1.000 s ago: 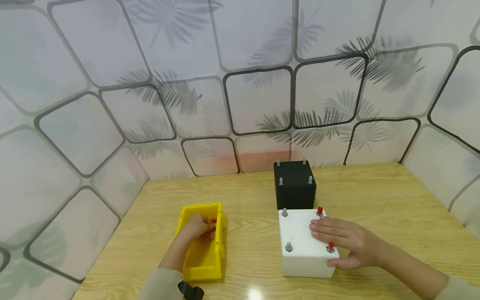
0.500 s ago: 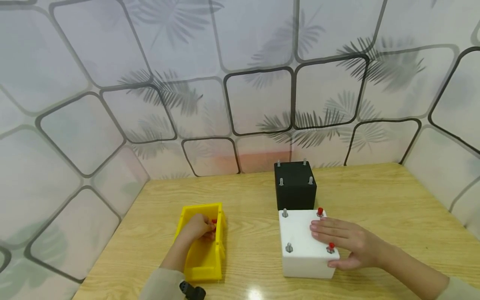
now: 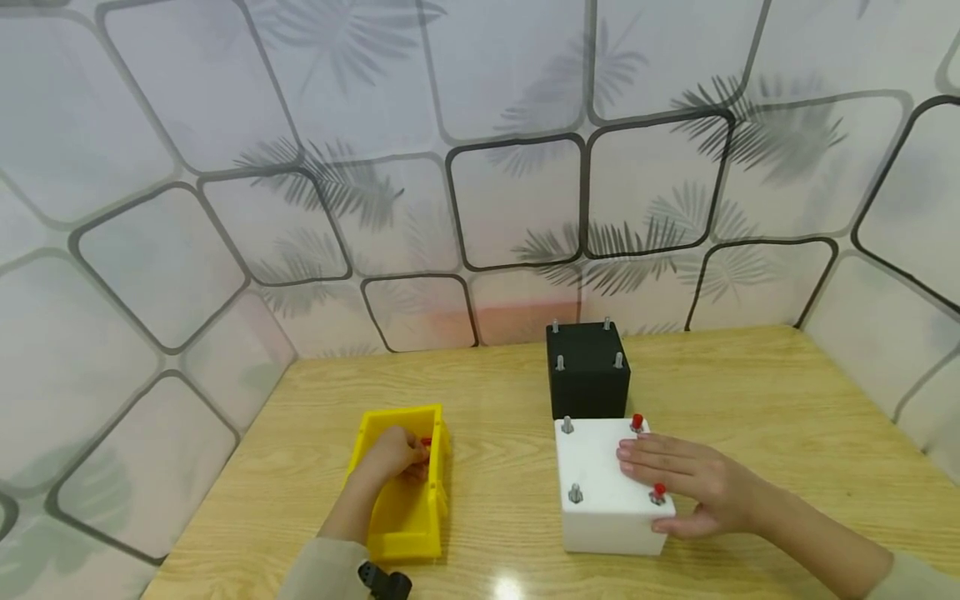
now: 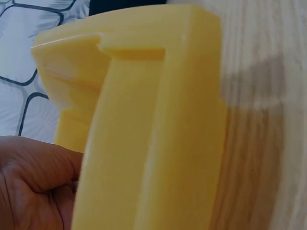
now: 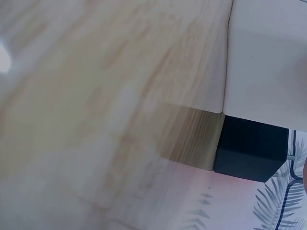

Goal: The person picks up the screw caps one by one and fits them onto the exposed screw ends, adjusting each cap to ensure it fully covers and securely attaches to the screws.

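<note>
Head view: the left hand (image 3: 390, 454) is reaching inside a yellow bin (image 3: 402, 546) beside red pieces (image 3: 426, 445); whether its fingers are grasping any, I cannot tell. The right hand (image 3: 693, 485) is resting straight, unclenched fingers on a white box (image 3: 596, 462). Left wrist: the bin is hiding the fingertips. Right wrist: a black box (image 5: 252, 148) is standing beyond the white box.

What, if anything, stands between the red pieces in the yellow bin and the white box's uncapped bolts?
The right wall of the yellow bin does; beyond it, nothing visible. The right hand rests on the white box, clear of the uncapped bolts.
</note>
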`<state>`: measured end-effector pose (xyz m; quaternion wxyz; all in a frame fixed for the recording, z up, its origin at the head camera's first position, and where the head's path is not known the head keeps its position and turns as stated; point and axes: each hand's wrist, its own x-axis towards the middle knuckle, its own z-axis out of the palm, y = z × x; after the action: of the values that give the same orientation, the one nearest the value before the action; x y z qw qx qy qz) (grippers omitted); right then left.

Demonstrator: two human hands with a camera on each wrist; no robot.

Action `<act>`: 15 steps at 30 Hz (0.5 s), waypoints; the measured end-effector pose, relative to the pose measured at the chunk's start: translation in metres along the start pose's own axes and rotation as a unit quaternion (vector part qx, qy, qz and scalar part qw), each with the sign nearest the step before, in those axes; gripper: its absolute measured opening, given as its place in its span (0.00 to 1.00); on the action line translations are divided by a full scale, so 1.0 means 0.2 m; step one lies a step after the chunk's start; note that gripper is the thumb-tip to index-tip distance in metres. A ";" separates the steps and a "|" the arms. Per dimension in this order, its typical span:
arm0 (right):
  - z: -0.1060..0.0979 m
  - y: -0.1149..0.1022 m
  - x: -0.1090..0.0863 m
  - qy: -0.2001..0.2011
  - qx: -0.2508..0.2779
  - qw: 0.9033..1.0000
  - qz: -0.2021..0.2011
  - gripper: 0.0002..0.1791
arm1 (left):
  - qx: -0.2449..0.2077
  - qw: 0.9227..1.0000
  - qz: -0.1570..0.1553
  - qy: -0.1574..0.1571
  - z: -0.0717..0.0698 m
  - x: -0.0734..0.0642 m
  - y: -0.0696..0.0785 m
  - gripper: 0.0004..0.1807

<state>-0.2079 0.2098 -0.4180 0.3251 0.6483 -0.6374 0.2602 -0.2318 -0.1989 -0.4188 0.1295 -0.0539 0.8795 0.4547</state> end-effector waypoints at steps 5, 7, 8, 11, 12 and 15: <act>0.01 0.00 -0.01 -0.004 0.000 1.000 0.004 0.31 | 0.012 1.000 0.001 -0.009 -0.01 -0.01 0.01 0.07; 0.01 0.00 -0.01 -0.006 0.001 1.000 0.004 0.31 | 0.015 1.000 0.002 -0.011 -0.01 -0.01 0.01 0.06; 0.01 0.00 -0.02 -0.005 0.001 1.000 0.003 0.31 | 0.015 1.000 0.001 -0.011 -0.01 -0.01 0.01 0.06; 0.01 0.00 -0.02 -0.003 0.001 1.000 0.001 0.31 | 0.007 1.000 -0.004 -0.010 -0.01 -0.01 0.00 0.06; 0.01 0.00 -0.02 -0.002 0.000 1.000 0.001 0.31 | 0.003 1.000 -0.006 -0.009 -0.01 -0.01 0.00 0.06; 0.01 0.00 -0.02 -0.003 0.000 1.000 0.004 0.31 | -0.007 1.000 -0.010 -0.004 -0.01 -0.01 0.00 0.06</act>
<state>-0.2088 0.2101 -0.4221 0.3223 0.6466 -0.6408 0.2596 -0.2299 -0.2013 -0.4164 0.1370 -0.0618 0.8750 0.4601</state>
